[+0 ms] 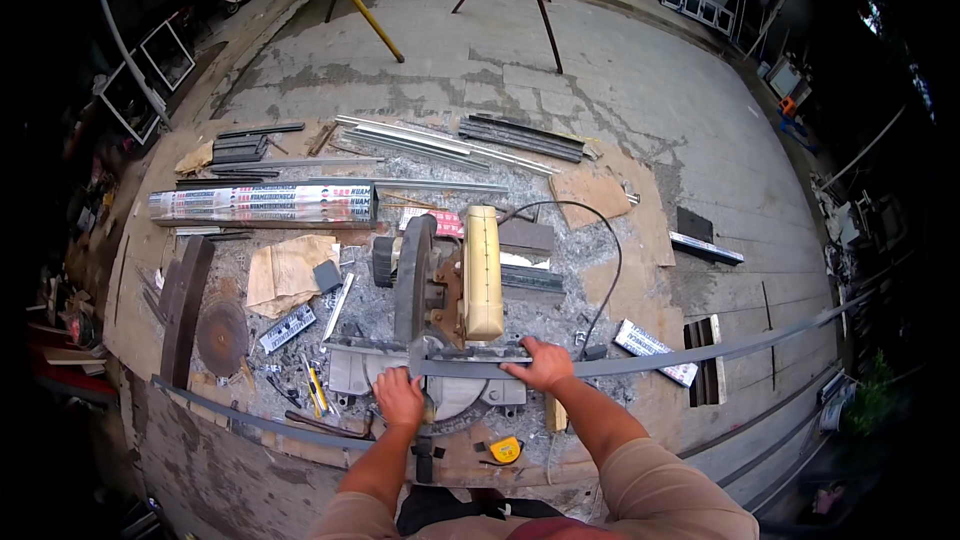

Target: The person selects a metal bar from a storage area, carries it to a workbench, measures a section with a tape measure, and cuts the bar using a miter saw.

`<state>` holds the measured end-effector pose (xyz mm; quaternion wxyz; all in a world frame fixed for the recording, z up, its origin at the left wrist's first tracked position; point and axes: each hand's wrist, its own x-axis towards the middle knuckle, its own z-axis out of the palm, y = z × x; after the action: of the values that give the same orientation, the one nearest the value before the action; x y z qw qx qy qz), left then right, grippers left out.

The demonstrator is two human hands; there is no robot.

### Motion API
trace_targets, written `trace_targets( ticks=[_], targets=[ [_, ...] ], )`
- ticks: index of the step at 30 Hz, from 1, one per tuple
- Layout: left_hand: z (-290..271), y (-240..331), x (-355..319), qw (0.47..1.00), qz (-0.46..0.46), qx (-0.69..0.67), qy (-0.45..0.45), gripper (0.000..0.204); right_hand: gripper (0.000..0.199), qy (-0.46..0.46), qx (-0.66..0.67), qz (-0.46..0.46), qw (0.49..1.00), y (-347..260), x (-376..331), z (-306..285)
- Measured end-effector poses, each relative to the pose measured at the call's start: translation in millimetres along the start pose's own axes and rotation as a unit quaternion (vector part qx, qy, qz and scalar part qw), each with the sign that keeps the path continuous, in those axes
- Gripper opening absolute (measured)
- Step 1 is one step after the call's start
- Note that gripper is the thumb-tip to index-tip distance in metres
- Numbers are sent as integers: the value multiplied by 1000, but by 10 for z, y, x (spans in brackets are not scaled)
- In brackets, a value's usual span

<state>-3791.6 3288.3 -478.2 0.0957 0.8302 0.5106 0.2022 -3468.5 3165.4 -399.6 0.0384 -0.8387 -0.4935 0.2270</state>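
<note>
A cut-off saw with a yellow motor housing (pixel 482 285) and a dark round blade guard (pixel 411 285) stands in front of me. My right hand (pixel 540 365) grips a long grey metal strip (pixel 690 353) against the saw's fence, to the right of the blade. From there the strip reaches far out to the right. My left hand (pixel 398 397) lies over the saw's metal base (pixel 352 372), left of the blade, with its fingers bent and close together. What is under those fingers is hidden. A yellow tape measure (pixel 505 450) lies near my body.
Another long strip (pixel 250 421) lies along the front left edge. A wrapped profile bundle (pixel 262 204), a loose round blade (pixel 222 337), a yellow cutter knife (pixel 317 390) and a hammer (pixel 330 424) lie left. A black cable (pixel 617 250) loops right of the saw. Metal profiles (pixel 525 137) lie behind.
</note>
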Motion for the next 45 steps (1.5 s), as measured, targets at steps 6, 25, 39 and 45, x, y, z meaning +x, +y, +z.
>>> trace_targets(
  ticks=[6,25,39,45],
  targets=[
    [-28,6,23,1000,-17,-24,-7,22,79,3,10,-3,1000,0,15,25],
    [15,-6,11,1000,-19,-2,-19,30,83,15,16,-8,1000,-19,-1,-32],
    [151,-66,-55,999,-23,15,-22,28,85,16,24,-25,999,75,5,21],
    [144,-6,-34,1000,-27,4,-8,31,81,34,10,-33,999,67,59,-1]
  ],
)
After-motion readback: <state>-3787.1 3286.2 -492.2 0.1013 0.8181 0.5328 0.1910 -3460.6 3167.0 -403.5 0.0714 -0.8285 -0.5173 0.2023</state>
